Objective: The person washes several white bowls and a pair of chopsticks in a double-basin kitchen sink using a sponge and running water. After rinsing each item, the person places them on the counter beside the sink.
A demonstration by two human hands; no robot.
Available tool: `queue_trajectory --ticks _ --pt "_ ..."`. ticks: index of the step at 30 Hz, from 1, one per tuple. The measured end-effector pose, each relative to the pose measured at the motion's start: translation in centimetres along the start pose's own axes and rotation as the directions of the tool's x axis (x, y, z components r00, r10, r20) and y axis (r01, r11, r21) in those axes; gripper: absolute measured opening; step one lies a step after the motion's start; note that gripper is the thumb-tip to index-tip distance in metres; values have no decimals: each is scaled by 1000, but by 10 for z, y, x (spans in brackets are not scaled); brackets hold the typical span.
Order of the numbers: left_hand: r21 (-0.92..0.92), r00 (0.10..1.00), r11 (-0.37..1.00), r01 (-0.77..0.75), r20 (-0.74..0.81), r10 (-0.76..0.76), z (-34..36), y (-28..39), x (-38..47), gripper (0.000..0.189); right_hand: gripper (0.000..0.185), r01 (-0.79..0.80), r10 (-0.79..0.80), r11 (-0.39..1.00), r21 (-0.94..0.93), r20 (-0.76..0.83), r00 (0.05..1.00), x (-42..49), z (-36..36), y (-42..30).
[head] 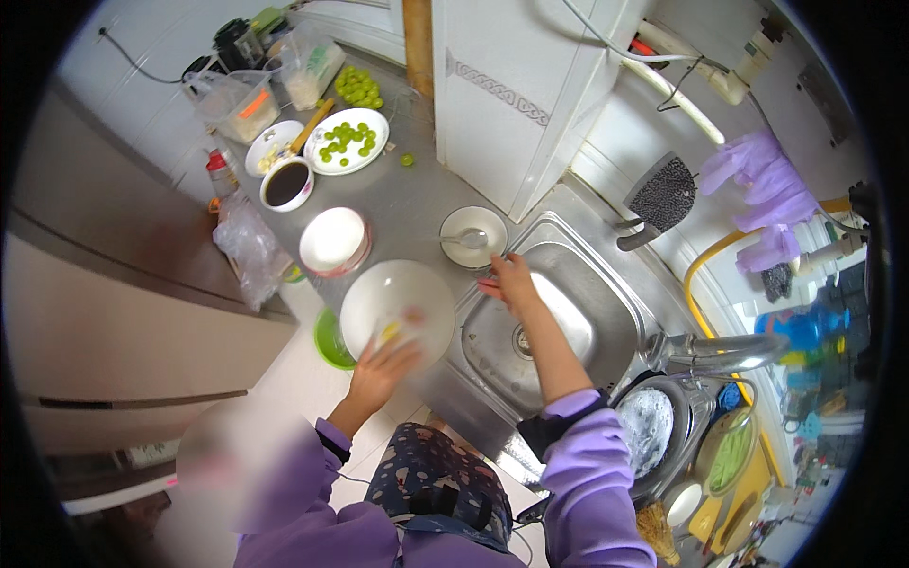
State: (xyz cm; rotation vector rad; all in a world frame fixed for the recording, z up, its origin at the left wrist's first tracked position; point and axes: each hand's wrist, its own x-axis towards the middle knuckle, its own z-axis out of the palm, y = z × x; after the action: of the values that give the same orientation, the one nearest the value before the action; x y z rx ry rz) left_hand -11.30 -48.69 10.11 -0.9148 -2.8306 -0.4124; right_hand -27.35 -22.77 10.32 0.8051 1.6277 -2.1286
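My left hand (383, 373), blurred, has its fingers over the near side of a large white bowl (366, 305). Whether they grip its rim is unclear. Blurred yellow and reddish patches show inside, either print or contents. Part of this bowl reaches past the counter edge, above a green tub (330, 344) on the floor. Over the sink's corner, my right hand (515, 287) has its fingers apart, close to the rim of a small bowl (456, 213). A clear spoon (472, 238) rests in that small bowl; contact with my fingertips cannot be made out.
Stacked white bowls (334, 238), a bowl of dark liquid (286, 183) and a plate of green grapes (369, 165) stand on the counter (419, 192). A steel sink (603, 305) with a faucet (738, 351) lies right, beside a soapy pan (646, 429). A tiled wall corner (497, 156) juts out.
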Motion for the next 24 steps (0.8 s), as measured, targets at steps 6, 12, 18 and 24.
queue_trajectory --ticks 6,12,18,24 --pt "108 979 992 66 187 -85 -5 0 12 51 65 129 -130 989 71 -4 992 16 19 8" --pt "-508 931 787 350 278 -235 -23 35 46 65 64 15 -50 972 235 141 989 -48 -36 -8" --pt "-687 748 -421 592 663 -31 6 143 125 70 58 68 -111 924 377 95 989 -169 -151 19" --pt "-637 761 -429 641 599 249 50 275 144 86 62 222 -186 969 110 -271 944 -249 -244 88"
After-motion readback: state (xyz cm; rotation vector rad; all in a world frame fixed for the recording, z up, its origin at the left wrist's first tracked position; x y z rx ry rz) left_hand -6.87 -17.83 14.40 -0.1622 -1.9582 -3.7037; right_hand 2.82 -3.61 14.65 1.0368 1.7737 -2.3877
